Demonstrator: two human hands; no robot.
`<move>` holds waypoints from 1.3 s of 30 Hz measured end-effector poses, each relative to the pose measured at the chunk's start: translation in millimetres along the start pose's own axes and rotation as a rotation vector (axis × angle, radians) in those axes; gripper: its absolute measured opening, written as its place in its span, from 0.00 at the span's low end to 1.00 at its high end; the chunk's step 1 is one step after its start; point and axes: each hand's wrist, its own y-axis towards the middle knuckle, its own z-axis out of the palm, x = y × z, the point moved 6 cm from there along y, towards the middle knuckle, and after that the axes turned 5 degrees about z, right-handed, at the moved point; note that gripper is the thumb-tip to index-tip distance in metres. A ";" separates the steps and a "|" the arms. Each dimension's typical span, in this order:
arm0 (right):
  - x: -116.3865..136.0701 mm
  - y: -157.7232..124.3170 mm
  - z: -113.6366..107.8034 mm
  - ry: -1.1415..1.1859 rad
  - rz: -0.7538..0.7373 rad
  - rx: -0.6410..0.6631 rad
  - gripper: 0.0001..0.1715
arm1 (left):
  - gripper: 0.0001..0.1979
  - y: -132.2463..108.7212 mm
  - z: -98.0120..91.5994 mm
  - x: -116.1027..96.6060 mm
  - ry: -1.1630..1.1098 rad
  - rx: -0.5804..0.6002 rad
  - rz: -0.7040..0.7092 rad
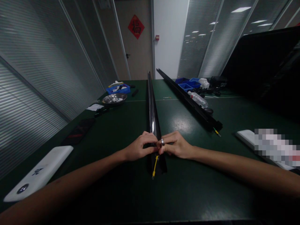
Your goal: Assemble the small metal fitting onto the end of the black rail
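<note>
A long black channel-shaped profile (153,115) lies lengthwise on the green table, its near end under my hands. My left hand (142,146) and my right hand (175,144) meet there, thumbs and fingertips pinched close together. Whatever lies between the fingertips is too small or hidden to make out. My right hand wears a silver ring. Just below the fingertips, a short yellow wire (155,165) with a ring terminal sticks out toward me from the profile's end.
To the right lies a second black profile (189,101), with a yellow-green wire (217,132) at its end. A plastic bottle (198,99) and blue bins (187,84) are beyond it. At left are a metal bowl (114,99), a blue basket (118,89) and a white case (39,173).
</note>
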 end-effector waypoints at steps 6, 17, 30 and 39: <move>3.5 1.1 -1.3 -0.131 -0.047 -0.099 0.18 | 0.13 -2.6 0.4 5.2 0.031 0.017 0.004; 14.6 -1.7 -6.7 -0.148 -0.146 -0.098 0.18 | 0.07 -3.7 -3.5 1.4 -0.003 -0.097 -0.055; 10.4 -2.1 -5.7 -0.160 -0.148 -0.093 0.21 | 0.06 -2.5 -0.7 4.5 0.014 -0.075 -0.072; 8.8 -3.4 -6.9 -0.181 -0.181 -0.095 0.20 | 0.07 -2.3 -1.0 4.4 0.022 -0.072 -0.066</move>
